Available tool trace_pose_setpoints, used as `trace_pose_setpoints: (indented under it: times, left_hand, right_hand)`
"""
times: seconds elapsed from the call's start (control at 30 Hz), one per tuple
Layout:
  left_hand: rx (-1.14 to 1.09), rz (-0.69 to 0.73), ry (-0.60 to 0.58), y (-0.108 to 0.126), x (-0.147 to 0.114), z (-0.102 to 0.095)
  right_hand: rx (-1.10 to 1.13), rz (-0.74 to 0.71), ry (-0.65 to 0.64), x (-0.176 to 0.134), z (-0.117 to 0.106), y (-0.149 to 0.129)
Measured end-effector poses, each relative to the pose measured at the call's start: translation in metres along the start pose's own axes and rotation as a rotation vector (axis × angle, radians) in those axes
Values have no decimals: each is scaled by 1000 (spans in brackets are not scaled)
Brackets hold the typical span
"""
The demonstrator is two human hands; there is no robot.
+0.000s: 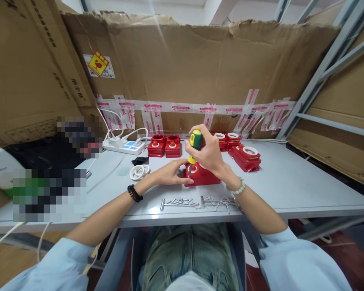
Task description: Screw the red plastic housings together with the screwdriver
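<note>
The right hand (209, 155) grips a screwdriver (194, 146) upright, its tip down on the red box (202, 176) directly below. The left hand (170, 174) lies spread, pressing the box's left side on the worktop (291, 186). Screws (200, 202) lie just before the box.

Both forearms reach forward and angle inward, so the two hands meet close together ahead of the body. The left hand (170, 174) lies low and palm-down, fingers stretched toward the right hand and thumb spread, a dark band around its wrist. The right hand (208, 153) sits just above and beside it, wrist bent, fingers curled in a closed grip, a pale bead bracelet on the wrist. Light blue sleeves are pushed up past both elbows.
</note>
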State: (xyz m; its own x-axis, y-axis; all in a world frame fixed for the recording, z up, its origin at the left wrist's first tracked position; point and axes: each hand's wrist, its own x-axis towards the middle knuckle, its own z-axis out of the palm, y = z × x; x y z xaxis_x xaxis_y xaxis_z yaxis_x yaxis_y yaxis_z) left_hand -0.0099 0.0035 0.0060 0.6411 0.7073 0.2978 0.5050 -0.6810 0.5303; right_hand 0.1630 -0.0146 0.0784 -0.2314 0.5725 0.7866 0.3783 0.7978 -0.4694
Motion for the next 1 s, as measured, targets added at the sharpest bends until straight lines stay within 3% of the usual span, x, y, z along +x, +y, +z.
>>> trace_pose_setpoints:
  times: [0.23,0.43,0.57,0.73,0.9,1.0]
  left_hand:
    - [1,50,28,0,0,0]
    - [-41,47,-17,-3,1,-2]
    - [3,40,-4,0,-1,-2]
    - [-12,77,257,18,-4,-9]
    - [-259,11,181,24,-2,-9]
    - [-342,-3,209,22,0,-5]
  right_hand:
    - [-243,-36,-28,-7,10,-6]
    - [5,-7,-352,6,-15,-4]
    - [127,-50,-484,12,-30,-1]
    - [175,-31,-482,10,-29,1]
    - [147,-36,-405,8,-21,5]
    - [222,-13,-333,5,-14,9]
